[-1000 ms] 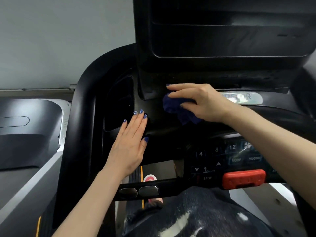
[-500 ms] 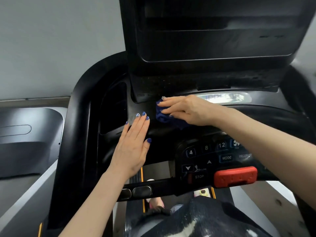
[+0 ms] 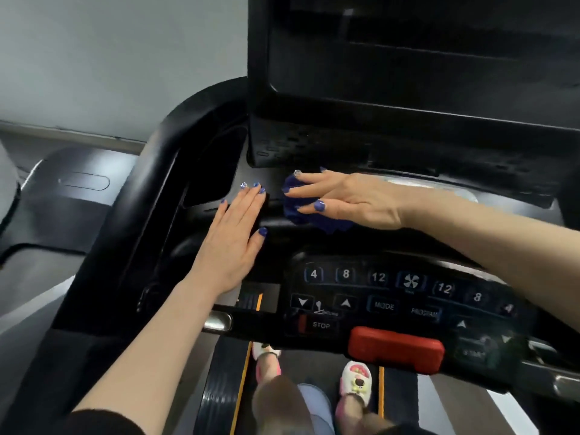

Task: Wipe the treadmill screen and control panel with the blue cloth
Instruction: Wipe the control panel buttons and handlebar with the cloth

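Observation:
The black treadmill console fills the view, with its dark screen [image 3: 423, 58] standing upright at the top. Below it lies the control panel [image 3: 392, 296] with lit number, fan, MODE and STOP buttons. My right hand [image 3: 348, 199] presses the bunched blue cloth [image 3: 298, 211] onto the black ledge just under the screen's left corner, fingers spread over it and thumb hooked round its front. My left hand [image 3: 232, 243] lies flat, fingers straight, on the console surface to the left of the cloth, holding nothing.
A red safety key block [image 3: 395, 350] sits at the panel's front edge. A thick black handrail [image 3: 141, 199] curves up on the left. A silver grip sensor [image 3: 216, 321] lies on the front bar. My feet in slippers [image 3: 354, 381] stand on the belt below.
The view tilted down, so the belt and my feet now show. My right hand with the cloth stays under the screen's left corner. My left hand has not moved.

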Tool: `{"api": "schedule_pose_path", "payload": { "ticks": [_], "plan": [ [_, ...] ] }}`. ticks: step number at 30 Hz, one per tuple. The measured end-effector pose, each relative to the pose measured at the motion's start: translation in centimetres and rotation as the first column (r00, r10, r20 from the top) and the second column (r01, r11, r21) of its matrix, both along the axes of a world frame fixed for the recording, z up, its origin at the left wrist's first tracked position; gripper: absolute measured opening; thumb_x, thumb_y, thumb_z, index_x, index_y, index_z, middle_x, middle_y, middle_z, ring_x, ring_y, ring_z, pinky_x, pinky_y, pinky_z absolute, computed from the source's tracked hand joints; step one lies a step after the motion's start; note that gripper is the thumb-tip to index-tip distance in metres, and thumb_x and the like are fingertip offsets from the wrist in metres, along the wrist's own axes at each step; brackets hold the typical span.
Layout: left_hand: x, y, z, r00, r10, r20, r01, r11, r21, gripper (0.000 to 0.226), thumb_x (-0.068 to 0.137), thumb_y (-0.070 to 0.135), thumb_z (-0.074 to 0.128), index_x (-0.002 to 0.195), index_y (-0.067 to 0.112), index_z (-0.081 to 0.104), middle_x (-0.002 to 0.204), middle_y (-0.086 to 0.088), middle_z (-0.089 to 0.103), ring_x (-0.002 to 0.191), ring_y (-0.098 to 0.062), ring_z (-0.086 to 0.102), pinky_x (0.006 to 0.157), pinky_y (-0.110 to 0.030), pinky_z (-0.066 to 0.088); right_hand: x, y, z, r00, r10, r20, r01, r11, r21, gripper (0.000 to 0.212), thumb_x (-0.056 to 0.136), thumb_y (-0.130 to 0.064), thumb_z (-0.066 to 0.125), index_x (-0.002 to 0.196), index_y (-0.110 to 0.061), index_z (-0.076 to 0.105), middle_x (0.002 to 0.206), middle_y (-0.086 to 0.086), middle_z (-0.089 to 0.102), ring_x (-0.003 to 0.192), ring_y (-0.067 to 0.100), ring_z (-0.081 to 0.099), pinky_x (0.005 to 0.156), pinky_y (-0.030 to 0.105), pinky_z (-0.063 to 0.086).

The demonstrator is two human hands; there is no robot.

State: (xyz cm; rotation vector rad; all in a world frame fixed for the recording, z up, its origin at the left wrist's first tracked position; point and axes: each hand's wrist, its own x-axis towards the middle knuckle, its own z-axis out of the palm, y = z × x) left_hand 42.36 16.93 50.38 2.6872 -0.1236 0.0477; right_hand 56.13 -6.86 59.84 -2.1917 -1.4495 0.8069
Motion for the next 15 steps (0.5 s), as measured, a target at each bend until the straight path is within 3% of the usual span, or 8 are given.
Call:
{"api": "schedule_pose_path", "payload": {
  "ticks": [3, 5, 8, 12, 15],
  "plan": [
    [0.2, -0.5, -0.2, 0.999, 0.03, 0.022, -0.03, 0.999, -0.016, 0.067, 0.099, 0.043, 0.024, 0.161, 0.019, 0.016, 0.167, 0.011, 0.006, 0.153, -0.002, -0.004, 0.124, -0.029, -0.005, 0.2, -1.4, 0.7, 0.998, 0.065, -0.028, -0.065, 0.998, -0.01, 0.07, 0.093, -0.073, 0.009, 0.143, -0.032, 0.034, 0.159, -0.007, 0.032, 0.15, 0.001, 0.004, 0.124, 0.033, -0.002],
    [0.2, -0.6, -0.3, 0.998, 0.048, 0.027, -0.048, 0.998, -0.035, 0.067, 0.098, 0.042, 0.026, 0.16, 0.019, 0.018, 0.166, 0.012, 0.008, 0.154, -0.002, -0.002, 0.124, -0.031, -0.003, -0.3, -0.5, 0.6, 0.993, 0.121, 0.005, -0.12, 0.991, -0.06, 0.076, 0.095, -0.07, 0.01, 0.146, -0.023, 0.04, 0.158, -0.007, 0.033, 0.15, 0.003, 0.003, 0.124, 0.033, -0.004],
    [0.1, -0.3, -0.3, 0.998, 0.039, 0.042, -0.037, 0.999, -0.039, 0.065, 0.098, 0.039, 0.028, 0.16, 0.018, 0.02, 0.166, 0.01, 0.011, 0.154, -0.005, 0.002, 0.126, -0.038, 0.002, -1.6, 0.7, -0.4, 0.983, 0.168, 0.08, -0.16, 0.983, -0.095, 0.068, 0.098, -0.056, 0.014, 0.146, -0.018, 0.045, 0.156, -0.011, 0.034, 0.15, 0.002, 0.004, 0.122, 0.03, -0.007],
    [0.1, 0.1, -0.3, 0.999, 0.001, 0.033, 0.0, 0.999, -0.05, 0.063, 0.1, 0.037, 0.027, 0.16, 0.018, 0.02, 0.167, 0.01, 0.011, 0.155, -0.005, 0.001, 0.125, -0.031, -0.003, -1.1, -2.6, -0.2, 0.992, 0.117, 0.04, -0.116, 0.993, -0.026, 0.063, 0.1, -0.058, 0.012, 0.143, -0.026, 0.044, 0.155, -0.012, 0.038, 0.15, 0.001, 0.007, 0.124, 0.034, -0.003],
    [0.1, 0.1, -0.4, 1.0, 0.005, 0.025, -0.004, 0.999, -0.043, 0.064, 0.1, 0.038, 0.025, 0.16, 0.019, 0.017, 0.167, 0.01, 0.008, 0.154, -0.004, -0.002, 0.124, -0.026, -0.009, -1.5, -2.2, -0.5, 0.989, 0.11, 0.095, -0.108, 0.994, -0.033, 0.065, 0.102, -0.052, 0.013, 0.139, -0.019, 0.055, 0.152, -0.012, 0.042, 0.149, 0.0, 0.008, 0.124, 0.034, -0.003]
  ]
}}
